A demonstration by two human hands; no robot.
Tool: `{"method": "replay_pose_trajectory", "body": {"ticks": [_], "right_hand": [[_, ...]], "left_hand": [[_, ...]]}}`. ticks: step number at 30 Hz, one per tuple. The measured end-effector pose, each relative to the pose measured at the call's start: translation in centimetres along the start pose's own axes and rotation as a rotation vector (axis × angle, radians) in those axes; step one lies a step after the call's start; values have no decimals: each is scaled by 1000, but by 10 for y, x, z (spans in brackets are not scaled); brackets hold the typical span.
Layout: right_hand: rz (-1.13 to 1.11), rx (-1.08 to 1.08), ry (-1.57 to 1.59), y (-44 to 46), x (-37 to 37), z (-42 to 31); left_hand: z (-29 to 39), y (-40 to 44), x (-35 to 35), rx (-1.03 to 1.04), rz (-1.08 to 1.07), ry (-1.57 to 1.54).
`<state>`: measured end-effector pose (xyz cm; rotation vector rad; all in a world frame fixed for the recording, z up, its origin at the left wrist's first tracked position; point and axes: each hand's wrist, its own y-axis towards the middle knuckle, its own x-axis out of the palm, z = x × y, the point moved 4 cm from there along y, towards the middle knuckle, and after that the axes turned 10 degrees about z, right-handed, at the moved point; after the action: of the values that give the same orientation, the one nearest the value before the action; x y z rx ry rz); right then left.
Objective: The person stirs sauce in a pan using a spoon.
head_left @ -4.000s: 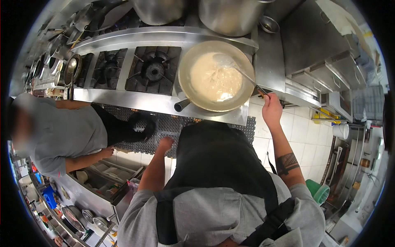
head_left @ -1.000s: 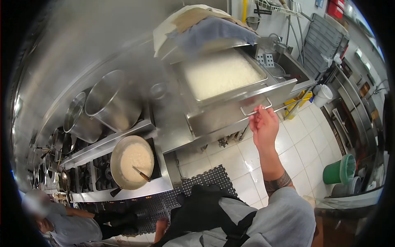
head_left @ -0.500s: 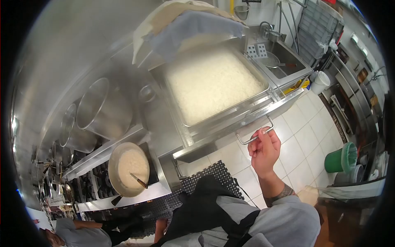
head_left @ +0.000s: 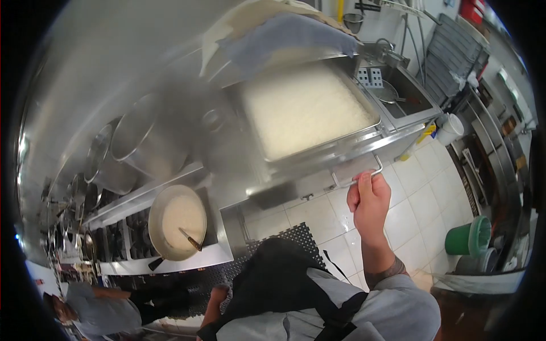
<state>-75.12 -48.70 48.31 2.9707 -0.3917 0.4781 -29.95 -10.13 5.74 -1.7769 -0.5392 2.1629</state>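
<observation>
My right hand (head_left: 371,199) is closed around the bent metal handle (head_left: 378,165) on the front of a steel unit. Just behind that handle sits a large rectangular steel tray (head_left: 327,149), filled with white cooked rice (head_left: 307,111). Above the tray is a raised lid draped with a blue-grey cloth (head_left: 290,40) and a beige one. Steam blurs the tray's far side. My left hand (head_left: 219,293) hangs low beside my black apron, and its fingers are too unclear to read.
On the stove at left stands a pan (head_left: 165,247) of pale mixture with a knife-like handled utensil (head_left: 190,238) in it. Large steel pots (head_left: 136,142) stand behind. A sink (head_left: 406,102) is at upper right, a green bin (head_left: 463,236) at right. Another person (head_left: 102,307) stands lower left.
The handle and the front panel have shifted relative to the tray, with my right hand still on the handle. The view has turned slightly, and my left hand sits a little higher in it.
</observation>
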Motion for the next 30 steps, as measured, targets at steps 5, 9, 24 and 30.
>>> {"method": "replay_pose_trajectory", "body": {"ticks": [5, 9, 24, 30], "right_hand": [[22, -32, -2, 42, 39, 10], [-57, 80, -43, 89, 57, 29], [-94, -4, -346, 257, 147, 84], [-313, 32, -481, 172, 157, 139]], "left_hand": [[-7, -1, 9, 3, 64, 43], [8, -8, 22, -116, 160, -25], [50, -219, 150, -1021, 16, -559], [54, -239, 181, -986, -145, -632]]}}
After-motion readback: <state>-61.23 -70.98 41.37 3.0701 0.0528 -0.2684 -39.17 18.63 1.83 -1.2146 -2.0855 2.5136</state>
